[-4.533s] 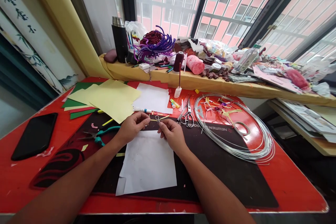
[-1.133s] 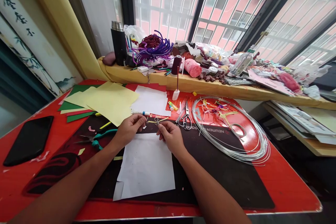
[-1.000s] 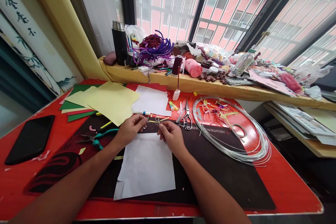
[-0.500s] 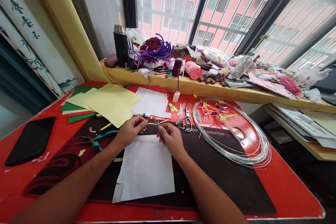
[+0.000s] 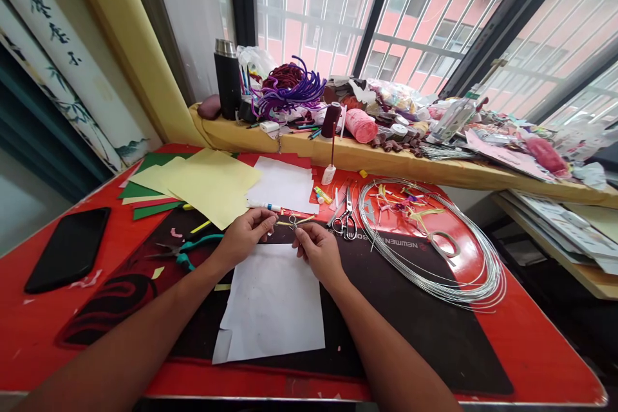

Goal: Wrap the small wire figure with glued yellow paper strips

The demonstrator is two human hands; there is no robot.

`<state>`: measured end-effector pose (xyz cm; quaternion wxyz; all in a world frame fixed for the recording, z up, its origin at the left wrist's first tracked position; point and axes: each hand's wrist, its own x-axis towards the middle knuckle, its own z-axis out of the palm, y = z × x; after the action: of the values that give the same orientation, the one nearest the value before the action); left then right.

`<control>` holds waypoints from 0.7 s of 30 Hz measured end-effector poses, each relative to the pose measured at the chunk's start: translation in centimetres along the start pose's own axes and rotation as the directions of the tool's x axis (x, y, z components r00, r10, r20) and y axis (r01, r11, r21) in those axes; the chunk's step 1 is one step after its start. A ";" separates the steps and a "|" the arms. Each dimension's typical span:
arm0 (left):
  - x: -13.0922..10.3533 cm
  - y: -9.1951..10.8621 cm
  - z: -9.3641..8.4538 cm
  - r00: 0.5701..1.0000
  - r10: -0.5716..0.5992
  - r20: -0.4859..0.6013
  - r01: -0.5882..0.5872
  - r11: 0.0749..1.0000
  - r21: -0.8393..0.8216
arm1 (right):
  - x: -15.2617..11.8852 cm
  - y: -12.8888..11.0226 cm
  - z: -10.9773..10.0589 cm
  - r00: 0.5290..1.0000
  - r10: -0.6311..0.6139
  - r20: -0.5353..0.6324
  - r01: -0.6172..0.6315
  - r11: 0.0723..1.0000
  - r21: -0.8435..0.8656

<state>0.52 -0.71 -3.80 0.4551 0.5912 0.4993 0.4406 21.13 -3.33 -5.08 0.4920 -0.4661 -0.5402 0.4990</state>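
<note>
My left hand (image 5: pixel 247 233) and my right hand (image 5: pixel 316 248) are held close together above the top edge of a white sheet of paper (image 5: pixel 277 309). Between them is a thin piece of wire (image 5: pixel 293 220) bent into a small loop. My right thumb and forefinger pinch it near the loop. The left fingers are pinched too, at what seems to be the wire's other end, though its tip is hard to see. Left of my left wrist lie teal-handled pliers (image 5: pixel 186 251) on the dark desk mat (image 5: pixel 396 322). Scissors (image 5: pixel 345 219) rest right of my hands.
A large coil of silvery wire (image 5: pixel 495 277) and a tape roll (image 5: pixel 445 243) lie on the right. Yellow paper (image 5: pixel 212 183), a glue stick (image 5: pixel 263 206) and a small white bottle (image 5: pixel 329 174) are farther back. A black phone (image 5: pixel 67 250) lies left. Craft supplies crowd the windowsill.
The view has shifted slightly, so the whole scene sits a little to the right. Both hands keep their pinched hold, with hardly any movement between them.
</note>
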 end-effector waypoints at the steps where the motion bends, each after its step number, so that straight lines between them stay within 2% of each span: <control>1: 0.0 0.1 0.0 1.000 -0.005 0.006 0.005 1.000 0.003 | 0.0 0.0 0.0 1.000 0.001 0.000 -0.001 1.000 -0.004; 12: -0.3 1.0 0.0 0.998 0.020 0.067 -0.025 0.997 0.078 | 0.0 -0.1 0.1 1.000 0.007 0.005 -0.007 1.000 -0.007; 21: -0.4 1.4 0.2 0.998 0.033 0.059 -0.037 0.997 0.066 | 0.0 0.0 0.0 1.000 0.009 0.019 -0.009 1.000 -0.024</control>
<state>0.89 -1.28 -2.52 0.4415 0.6274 0.4898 0.4141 21.13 -3.33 -5.09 0.4789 -0.4695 -0.5486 0.4992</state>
